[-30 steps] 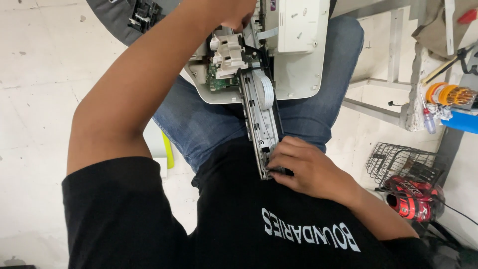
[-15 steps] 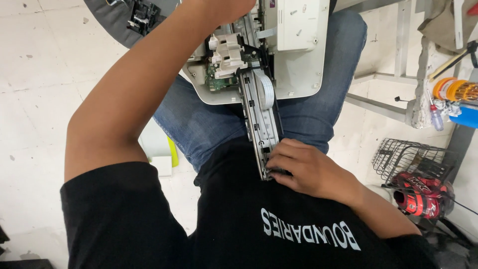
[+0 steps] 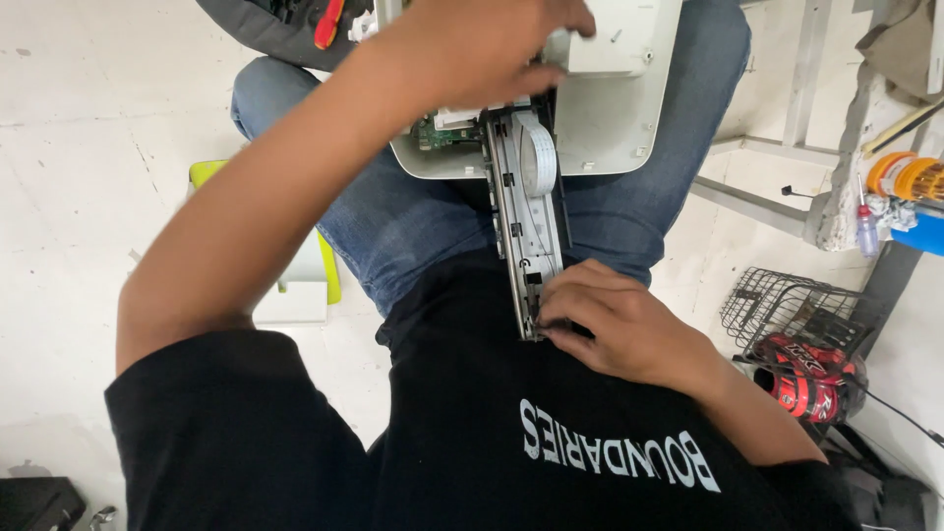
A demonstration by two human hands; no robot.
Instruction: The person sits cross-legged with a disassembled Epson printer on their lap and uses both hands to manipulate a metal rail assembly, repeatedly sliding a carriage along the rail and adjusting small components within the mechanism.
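A white plastic device housing (image 3: 615, 118) lies on my lap, over my jeans. A long grey metal rail (image 3: 523, 236) with a white ribbon cable (image 3: 539, 162) runs from it toward my chest. My right hand (image 3: 619, 324) pinches the near end of this rail against my black shirt. My left hand (image 3: 482, 44) reaches across from the left, its fingers curled over the housing's open inner mechanism. A green circuit board (image 3: 433, 133) peeks out below that hand.
A wire basket (image 3: 787, 310) stands on the floor at right, with a red and black object (image 3: 811, 379) beside it. Orange rolls (image 3: 910, 177) and a small screwdriver (image 3: 865, 221) sit further right. A yellow-green item (image 3: 324, 265) lies under my left knee. A red-handled tool (image 3: 329, 22) rests on a dark bag.
My left hand has come down over the white mechanism and now hides it. My right hand stays on the rail's end.
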